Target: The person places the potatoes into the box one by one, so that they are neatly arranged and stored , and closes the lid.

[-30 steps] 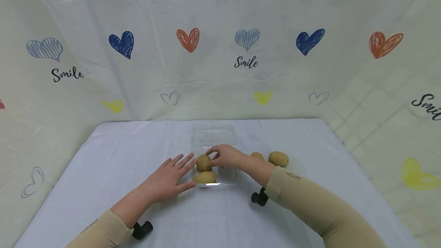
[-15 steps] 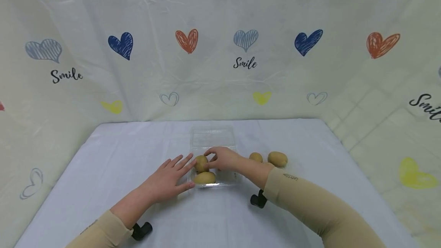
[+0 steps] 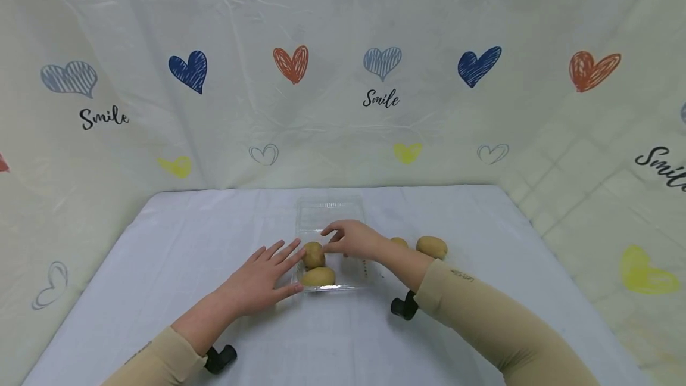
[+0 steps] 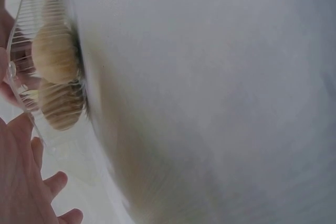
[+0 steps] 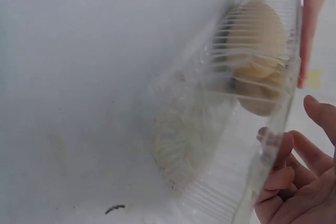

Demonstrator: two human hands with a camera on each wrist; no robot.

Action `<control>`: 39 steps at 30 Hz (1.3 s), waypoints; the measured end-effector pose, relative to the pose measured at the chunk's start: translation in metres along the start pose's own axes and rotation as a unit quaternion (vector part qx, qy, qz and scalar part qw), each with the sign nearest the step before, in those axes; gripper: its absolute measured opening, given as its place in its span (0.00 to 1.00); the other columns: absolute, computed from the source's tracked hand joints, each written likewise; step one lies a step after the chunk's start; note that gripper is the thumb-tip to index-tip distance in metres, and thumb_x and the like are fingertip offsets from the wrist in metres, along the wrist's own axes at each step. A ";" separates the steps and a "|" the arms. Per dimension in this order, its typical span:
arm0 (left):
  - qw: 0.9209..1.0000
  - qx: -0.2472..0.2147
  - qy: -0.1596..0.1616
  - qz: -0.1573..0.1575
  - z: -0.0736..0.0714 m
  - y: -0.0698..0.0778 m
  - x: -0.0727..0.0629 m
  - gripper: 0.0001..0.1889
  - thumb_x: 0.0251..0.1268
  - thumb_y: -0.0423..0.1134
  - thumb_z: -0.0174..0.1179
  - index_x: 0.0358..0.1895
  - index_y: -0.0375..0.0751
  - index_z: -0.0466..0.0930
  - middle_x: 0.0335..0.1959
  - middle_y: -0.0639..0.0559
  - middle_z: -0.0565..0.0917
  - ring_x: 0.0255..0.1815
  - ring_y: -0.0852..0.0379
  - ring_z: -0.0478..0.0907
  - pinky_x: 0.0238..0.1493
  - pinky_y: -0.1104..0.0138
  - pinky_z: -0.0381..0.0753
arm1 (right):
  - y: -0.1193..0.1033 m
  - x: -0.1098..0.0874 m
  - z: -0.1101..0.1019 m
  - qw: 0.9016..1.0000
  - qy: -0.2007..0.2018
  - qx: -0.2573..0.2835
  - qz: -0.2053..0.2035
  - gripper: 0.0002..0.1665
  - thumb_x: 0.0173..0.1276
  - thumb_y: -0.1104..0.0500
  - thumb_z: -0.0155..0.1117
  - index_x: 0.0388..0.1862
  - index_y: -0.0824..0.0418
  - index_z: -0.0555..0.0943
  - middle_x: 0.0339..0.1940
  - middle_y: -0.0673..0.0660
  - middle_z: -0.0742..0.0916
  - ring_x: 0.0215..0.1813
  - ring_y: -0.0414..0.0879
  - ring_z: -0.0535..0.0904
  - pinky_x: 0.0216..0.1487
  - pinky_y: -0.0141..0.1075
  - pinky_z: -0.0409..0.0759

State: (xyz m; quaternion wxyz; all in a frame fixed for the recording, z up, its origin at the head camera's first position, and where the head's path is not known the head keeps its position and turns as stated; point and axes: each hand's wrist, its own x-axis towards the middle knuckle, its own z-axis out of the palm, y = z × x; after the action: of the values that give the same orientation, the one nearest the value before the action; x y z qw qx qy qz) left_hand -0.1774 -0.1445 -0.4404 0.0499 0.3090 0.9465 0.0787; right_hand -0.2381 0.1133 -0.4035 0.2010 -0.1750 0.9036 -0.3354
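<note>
A clear plastic container [image 3: 343,287] lies on the table with its lid [image 3: 330,213] folded back. Two potatoes sit in its left side, one near the front [image 3: 318,277] and a second potato [image 3: 312,255] just behind it. My left hand [image 3: 262,279] is spread with straight fingers along the container's left edge. Over the container's middle, my right hand [image 3: 354,239] has loosely bent fingers close to the rear potato. In the right wrist view nothing is held by the right hand [image 5: 299,179], and both potatoes [image 5: 256,31] show through the ribbed wall.
Right of the container lie two more potatoes, one partly behind the right wrist [image 3: 398,242] and one further right [image 3: 432,247]. A white cloth [image 3: 225,213] covers the table. Black devices [image 3: 221,359] are worn at both wrists. Behind hangs a heart-printed sheet [image 3: 332,118].
The rear potato has shifted slightly left and stands against the container's left side. My right hand has let go of it and lifted up and right. The left hand stays put.
</note>
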 end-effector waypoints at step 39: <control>1.000 -0.002 0.009 0.003 0.000 0.002 -0.001 0.41 0.70 0.73 0.40 0.80 0.59 0.49 0.81 0.59 0.47 0.80 0.45 0.48 0.74 0.44 0.51 | 0.088 -0.081 -0.089 0.990 0.080 -0.102 0.053 0.28 0.64 0.44 0.71 0.61 0.53 0.82 0.54 0.57 0.85 0.57 0.57 0.77 0.55 0.51 0.75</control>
State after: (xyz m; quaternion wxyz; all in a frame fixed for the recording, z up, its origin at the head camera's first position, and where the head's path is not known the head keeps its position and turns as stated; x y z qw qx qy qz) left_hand -0.1752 -0.1437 -0.4397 0.0414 0.3106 0.9460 0.0831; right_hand -0.2271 0.2601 -0.3816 0.1272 -0.1189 0.9542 -0.2432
